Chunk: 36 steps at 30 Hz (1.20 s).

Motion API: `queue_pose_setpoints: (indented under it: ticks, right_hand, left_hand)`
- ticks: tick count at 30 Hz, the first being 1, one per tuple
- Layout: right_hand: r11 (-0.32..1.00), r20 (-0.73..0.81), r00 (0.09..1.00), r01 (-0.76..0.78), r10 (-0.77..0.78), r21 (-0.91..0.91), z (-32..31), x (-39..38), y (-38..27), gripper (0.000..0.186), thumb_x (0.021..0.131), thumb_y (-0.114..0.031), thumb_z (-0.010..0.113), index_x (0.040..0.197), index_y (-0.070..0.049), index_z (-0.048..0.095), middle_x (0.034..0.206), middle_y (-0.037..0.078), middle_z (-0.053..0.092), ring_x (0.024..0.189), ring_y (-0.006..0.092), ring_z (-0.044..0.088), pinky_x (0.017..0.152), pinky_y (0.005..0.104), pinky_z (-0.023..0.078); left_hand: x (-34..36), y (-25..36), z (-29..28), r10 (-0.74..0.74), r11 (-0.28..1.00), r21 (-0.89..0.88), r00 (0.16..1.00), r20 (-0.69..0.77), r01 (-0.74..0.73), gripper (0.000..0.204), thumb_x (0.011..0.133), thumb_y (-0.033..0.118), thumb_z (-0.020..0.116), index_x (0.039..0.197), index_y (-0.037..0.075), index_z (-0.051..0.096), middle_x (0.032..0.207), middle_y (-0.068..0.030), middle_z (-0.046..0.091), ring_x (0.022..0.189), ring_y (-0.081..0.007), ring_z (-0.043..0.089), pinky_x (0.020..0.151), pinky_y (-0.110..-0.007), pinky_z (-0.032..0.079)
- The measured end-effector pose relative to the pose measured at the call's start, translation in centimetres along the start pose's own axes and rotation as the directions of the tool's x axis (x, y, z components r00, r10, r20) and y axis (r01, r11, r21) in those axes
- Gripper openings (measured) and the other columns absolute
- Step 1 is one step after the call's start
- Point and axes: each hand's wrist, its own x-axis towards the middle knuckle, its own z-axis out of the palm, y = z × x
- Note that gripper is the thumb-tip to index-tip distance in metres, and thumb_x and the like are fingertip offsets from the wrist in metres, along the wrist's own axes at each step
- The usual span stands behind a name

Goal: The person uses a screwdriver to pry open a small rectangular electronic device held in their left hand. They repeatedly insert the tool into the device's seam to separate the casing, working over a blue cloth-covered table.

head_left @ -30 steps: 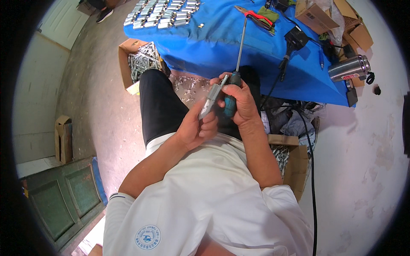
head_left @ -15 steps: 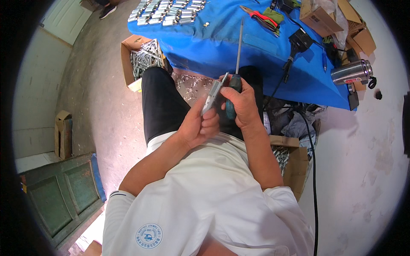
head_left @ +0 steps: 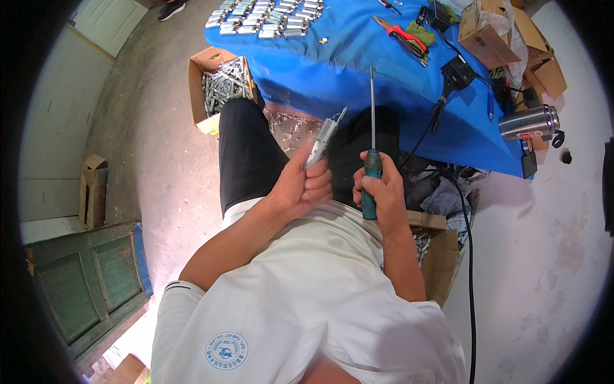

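My left hand [head_left: 303, 185] is closed around a grey metal part [head_left: 325, 138], long and narrow, with a thin tip at its upper end. The part tilts up to the right above my lap; its lower end is hidden in my palm. To the right, my right hand [head_left: 384, 189] grips a screwdriver [head_left: 371, 165] by its dark green handle. The long thin shaft points away from me toward the blue-covered table [head_left: 307, 83]. The screwdriver and the metal part are apart.
Rows of silver metal pieces [head_left: 262, 19] lie on the table's far left. Red-handled pliers [head_left: 409, 43], a black adapter [head_left: 457, 73] and a steel thermos [head_left: 526, 123] are further right. Left of my knees stands a cardboard box [head_left: 203, 115] of metal parts; a black cable [head_left: 472, 281] hangs at right.
My right hand has drawn the screwdriver back toward me and to the right, away from the metal part. The left hand still holds the part in nearly the same place.
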Motion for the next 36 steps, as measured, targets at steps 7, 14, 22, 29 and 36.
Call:
queue_pose_setpoints:
  ticks: [7,14,22,29,36]
  right_hand:
    - [0.976,-0.035,0.994,0.096,-0.105,-0.197,-0.3,-0.1,-0.2,0.054,0.091,-0.023,0.062,0.136,-0.001,0.043,0.081,0.006,0.058,0.061,0.0088,0.054,0.05,0.0228,0.043]
    - [0.98,-0.144,0.989,0.013,-0.043,-0.199,-1.4,0.9,-1.9,0.049,0.087,-0.008,0.058,0.132,0.001,0.042,0.083,0.005,0.056,0.06,0.0078,0.053,0.047,0.0207,0.041]
    - [0.989,-0.195,0.977,0.054,-0.08,-0.136,-1.8,2.4,-2.0,0.047,0.083,-0.01,0.06,0.125,0.002,0.041,0.085,0.007,0.058,0.06,0.0088,0.054,0.048,0.0203,0.041]
    - [0.958,-0.221,0.966,0.07,-0.135,-0.277,-3.9,4.2,-1.1,0.048,0.091,-0.02,0.061,0.131,0.0,0.045,0.104,0.011,0.061,0.081,0.015,0.06,0.067,0.0257,0.047]
    - [0.886,-0.265,0.932,0.109,-0.249,-0.451,-5.0,6.5,-2.4,0.043,0.088,-0.015,0.064,0.126,0.0,0.053,0.11,0.018,0.063,0.097,0.0259,0.062,0.086,0.0334,0.048]
  left_hand:
    - [0.3,1.5,0.7,-0.021,0.996,-0.082,1.0,-0.023,0.019,0.057,0.095,0.059,0.037,0.056,0.019,0.027,0.048,0.0053,0.023,0.039,-0.0104,0.02,0.042,-0.026,0.02]
    - [3.8,5.0,3.7,0.077,0.994,-0.076,0.997,0.008,-0.077,0.055,0.099,0.054,0.033,0.057,0.017,0.032,0.046,0.005,0.028,0.035,-0.0094,0.024,0.037,-0.025,0.022]
    - [11.2,8.4,3.2,0.04,0.993,-0.11,0.999,0.024,-0.038,0.055,0.093,0.06,0.042,0.061,0.017,0.033,0.05,0.0045,0.026,0.037,-0.0107,0.023,0.039,-0.027,0.023]
    - [15.3,11.0,3.6,-0.022,0.999,-0.052,0.982,-0.187,0.013,0.054,0.094,0.057,0.044,0.06,0.017,0.034,0.047,0.0038,0.028,0.034,-0.0094,0.022,0.036,-0.027,0.019]
    - [15.5,11.5,2.2,-0.072,0.997,-0.054,0.967,-0.246,0.061,0.055,0.095,0.059,0.04,0.06,0.017,0.035,0.045,0.0045,0.027,0.032,-0.0092,0.021,0.035,-0.027,0.017]
